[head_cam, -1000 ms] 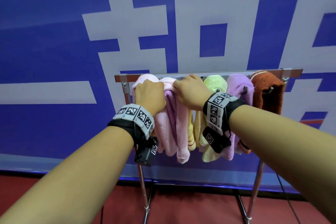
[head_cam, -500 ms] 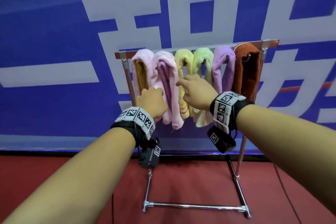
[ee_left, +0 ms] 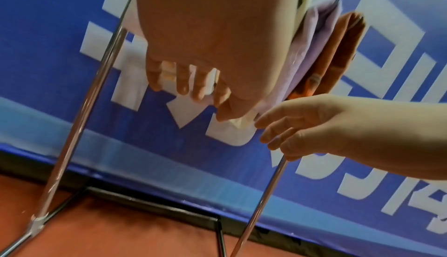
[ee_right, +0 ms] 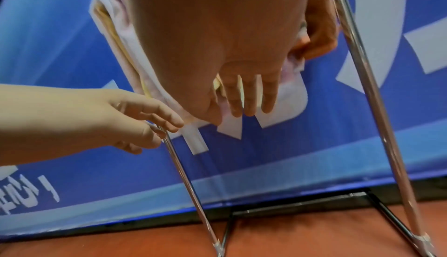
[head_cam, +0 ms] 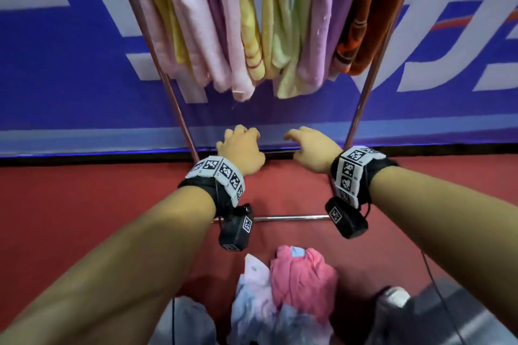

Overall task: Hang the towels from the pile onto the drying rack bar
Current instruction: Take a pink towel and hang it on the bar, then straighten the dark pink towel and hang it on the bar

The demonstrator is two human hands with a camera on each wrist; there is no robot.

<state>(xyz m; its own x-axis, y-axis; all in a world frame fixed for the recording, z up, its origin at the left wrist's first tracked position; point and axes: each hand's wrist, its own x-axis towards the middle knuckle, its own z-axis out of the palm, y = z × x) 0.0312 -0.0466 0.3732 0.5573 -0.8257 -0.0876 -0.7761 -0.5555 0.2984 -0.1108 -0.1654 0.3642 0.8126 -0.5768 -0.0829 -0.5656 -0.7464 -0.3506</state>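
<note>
While both hands [head_cam: 276, 150] hang empty and slack, red floor [head_cam: 84, 204], blue lettered banner [head_cam: 70, 87] behind.

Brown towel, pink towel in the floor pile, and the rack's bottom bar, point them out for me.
brown towel [head_cam: 372, 17]: head view, on its hanging front fold.
pink towel [head_cam: 304, 280]: head view, on the middle of its crumpled top.
bottom bar [head_cam: 291, 217]: head view, on the bare stretch between the wrists.

Your head camera looks steeply down past both forearms at the drying rack [head_cam: 364, 98] and floor; each wrist camera peers close under its palm toward the blue banner [ee_left: 60, 108], both sharing the rack's legs
</note>
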